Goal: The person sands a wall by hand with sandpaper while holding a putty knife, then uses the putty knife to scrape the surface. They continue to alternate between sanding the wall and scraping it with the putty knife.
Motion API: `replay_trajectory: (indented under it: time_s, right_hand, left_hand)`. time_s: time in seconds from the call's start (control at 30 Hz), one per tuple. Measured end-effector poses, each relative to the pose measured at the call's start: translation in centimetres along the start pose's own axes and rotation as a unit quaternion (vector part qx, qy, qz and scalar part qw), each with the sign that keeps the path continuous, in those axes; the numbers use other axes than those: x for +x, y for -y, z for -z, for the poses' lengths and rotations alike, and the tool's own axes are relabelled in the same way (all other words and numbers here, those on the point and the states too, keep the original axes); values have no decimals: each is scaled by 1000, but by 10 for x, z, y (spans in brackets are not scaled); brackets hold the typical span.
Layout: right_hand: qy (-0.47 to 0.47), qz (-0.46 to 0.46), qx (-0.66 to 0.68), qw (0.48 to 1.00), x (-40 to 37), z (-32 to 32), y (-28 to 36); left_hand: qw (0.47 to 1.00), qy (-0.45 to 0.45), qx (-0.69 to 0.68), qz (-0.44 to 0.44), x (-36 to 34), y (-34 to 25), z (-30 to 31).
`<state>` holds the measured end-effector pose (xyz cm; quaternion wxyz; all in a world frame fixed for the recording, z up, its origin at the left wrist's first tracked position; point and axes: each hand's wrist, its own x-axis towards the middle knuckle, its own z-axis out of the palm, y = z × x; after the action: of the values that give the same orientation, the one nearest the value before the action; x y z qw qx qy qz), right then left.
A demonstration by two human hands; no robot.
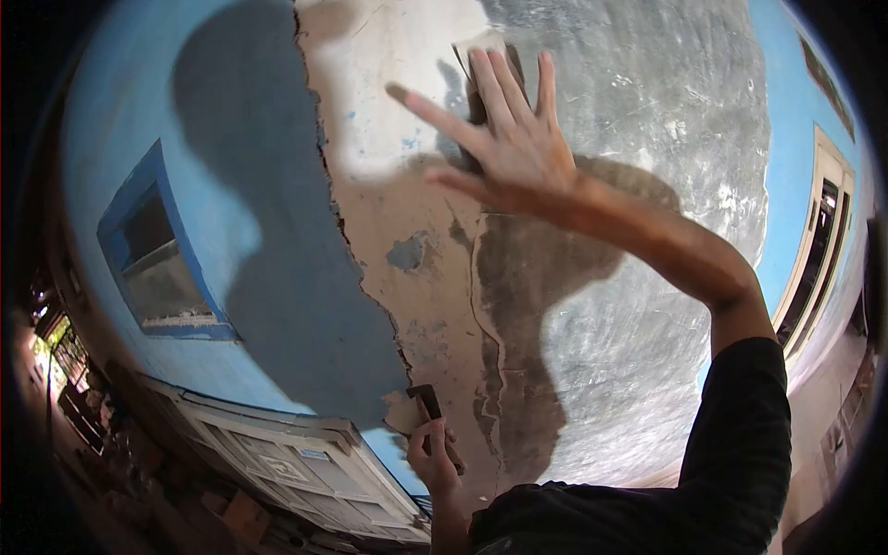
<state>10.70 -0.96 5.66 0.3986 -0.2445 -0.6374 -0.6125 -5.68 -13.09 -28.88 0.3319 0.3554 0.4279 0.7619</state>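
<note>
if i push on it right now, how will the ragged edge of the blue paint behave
The ragged edge is probably brittle, given its jagged, chipped outline. It is likely thin and light, since only a slim lip shows against the pale patch beside it. It may flake rather than bend.

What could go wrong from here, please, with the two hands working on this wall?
The ragged paint edge may flake further if the tool in the left hand catches it. The flat piece under the spread right hand could slip, since no finger seems wrapped around it. The shadow across the cracked strip might hide loose bits.
</note>
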Motion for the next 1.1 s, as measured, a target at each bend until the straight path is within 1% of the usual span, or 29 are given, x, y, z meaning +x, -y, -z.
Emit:
replay_trajectory:
  time_s: [0.03, 0.07, 0.13, 0.17, 0.2, 0.23, 0.3, 0.33, 0.43, 0.47, 0.57, 0.6, 0.67, 0.7, 0.73, 0.77, 0.8, 0.83, 0.9, 0.93, 1.0, 1.03, 1.1]
  right_hand:
    - [20, 2, 28, 999, -7, 4, 11]
    - [-6, 34, 51, 998, -17, 5, 13]
    - [0, 56, 41, 998, -2, 3, 7]
    - [10, 62, 36, 997, 4, 5, 3]
    - [-10, 49, 48, 998, 14, 5, 1]
    - [-1, 46, 56, 997, 11, 7, -4]
    - [7, 37, 76, 996, 10, 10, -3]
    - [34, 38, 69, 996, 0, 15, -5]
    - [84, 69, 87, 990, -28, 18, -9]
    - [67, 88, 60, 992, -21, 14, -13]
    - [36, 56, 84, 994, 19, 7, -7]
    - [27, 46, 95, 994, 20, 4, -5]
    - [50, 36, 99, 993, 7, 12, -4]
    - [61, 33, 103, 992, -3, 16, -2]
    - [45, 21, 105, 993, -18, 14, 4]
    - [42, 33, 106, 993, -20, 11, 5]
    - [39, 47, 107, 992, -18, 10, 3]
    - [38, 55, 111, 992, -17, 12, 3]
    - [16, 39, 104, 994, 12, 7, 2]
    - [6, 32, 101, 994, 23, 6, 1]
    - [15, 9, 119, 993, 19, 7, 4]
    - [18, -1, 128, 992, 17, 8, 9]
    - [53, 0, 124, 991, -6, 19, 26]
  left_hand:
    - [1000, 2, 1, -9, 2, 1, 1]
    - [1000, 2, 9, -9, 3, 0, 3]
    - [1000, 7, 25, -7, 2, -1, 2]
    - [1000, 3, 11, 9, 3, 0, -1]
    - [1000, 1, -3, 28, 3, 2, -6]
    - [999, -1, -17, 47, 2, 4, -11]
    - [999, 28, -6, 39, 2, 4, -12]
    - [999, 38, -3, 33, 2, 5, -11]
    - [1000, -9, 3, -10, 3, 9, -8]
    - [999, -32, -9, 30, 0, 3, -11]
    - [997, -24, -45, 56, 7, 25, -18]
    - [998, -11, -33, 46, 7, 27, -21]
    - [1000, 10, -6, 21, 10, 28, -21]
    - [1000, 7, 8, 4, 12, 28, -17]
    - [1000, 1, 19, -13, 10, 27, -14]
    - [999, -7, 27, -27, 7, 29, -14]
    - [999, -21, 35, 7, 7, 28, -12]
    - [999, -33, 13, 25, 6, 28, -16]
    - [996, -51, -22, 66, 3, 21, -24]
    - [998, -29, -15, 50, 2, 18, -28]
    - [1000, 11, -3, 13, 3, 12, -30]
    - [1000, -1, 5, 14, 1, 11, -28]
    - [999, -26, 21, 9, -1, 8, -22]
